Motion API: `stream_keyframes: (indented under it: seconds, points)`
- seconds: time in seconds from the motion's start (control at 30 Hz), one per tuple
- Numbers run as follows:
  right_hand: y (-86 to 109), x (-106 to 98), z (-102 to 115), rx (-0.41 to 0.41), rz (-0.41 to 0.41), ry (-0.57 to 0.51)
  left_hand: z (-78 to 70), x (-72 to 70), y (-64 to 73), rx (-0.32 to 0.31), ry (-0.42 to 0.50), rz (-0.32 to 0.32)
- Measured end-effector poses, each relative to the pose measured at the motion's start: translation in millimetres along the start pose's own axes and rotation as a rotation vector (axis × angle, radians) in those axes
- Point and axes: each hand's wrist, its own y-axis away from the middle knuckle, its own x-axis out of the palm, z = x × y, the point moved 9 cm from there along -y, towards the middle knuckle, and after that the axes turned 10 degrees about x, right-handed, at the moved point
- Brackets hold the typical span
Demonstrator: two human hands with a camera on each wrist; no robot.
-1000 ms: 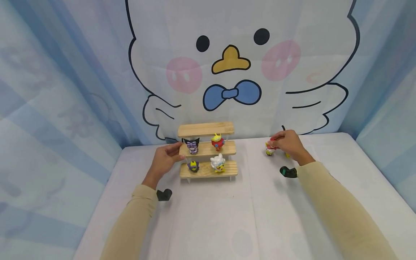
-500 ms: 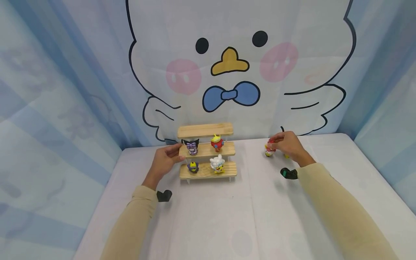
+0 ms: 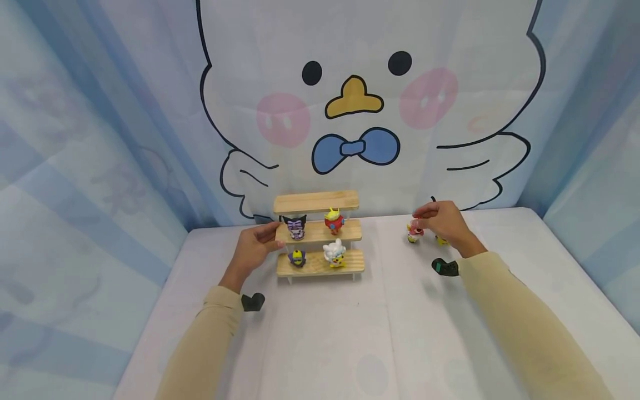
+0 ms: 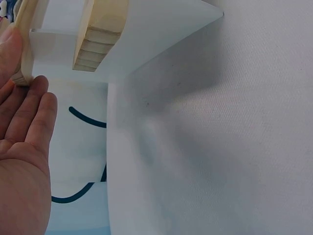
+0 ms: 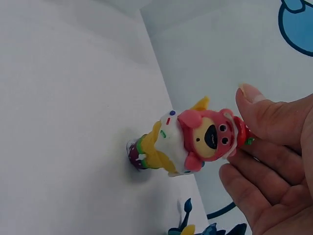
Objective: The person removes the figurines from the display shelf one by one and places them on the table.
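In the head view, my left hand [image 3: 252,253] grips the left end of the middle tier of a three-tier wooden display stand [image 3: 320,201]. The left wrist view shows the thumb on the board's [image 4: 22,73] near side and fingers behind it. My right hand [image 3: 442,222] is around the top of a pink bear figurine [image 5: 212,137] wearing a strawberry cap. That figurine stands upright on the table, white and yellow below its head. In the right wrist view the thumb and fingers [image 5: 247,188] are spread either side of the cap, wider than the head.
On the middle tier stand a black-eared figurine [image 3: 295,228] and a red-clad figurine [image 3: 334,221]. The bottom tier holds a purple-and-yellow figurine [image 3: 297,258] and a white-topped figurine [image 3: 334,253]. Another yellow figurine [image 3: 441,240] is partly hidden behind my right hand. A curtain [image 3: 350,189] hangs behind the white table.
The right hand's fingers have loosened and risen slightly, so more of the pink bear figurine and the yellow one beside it shows. The left hand and the stand stay put.
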Motion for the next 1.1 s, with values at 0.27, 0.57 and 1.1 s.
stream_keyframes:
  seconds: [0.27, 0.57, 1.1]
  points:
    - [10.2, -3.5, 19.4, -0.037, -0.015, -0.095, -0.9, -0.5, 0.4, 0.013, -0.01, 0.0]
    - [18.0, 7.3, 33.6, -0.042, 0.028, -0.136, 1.0, -0.4, -0.7, -0.002, -0.018, -0.004]
    - [32.6, 33.0, 50.4, -0.069, 0.112, -0.166, 0.7, 1.6, -1.5, -0.014, -0.028, 0.005]
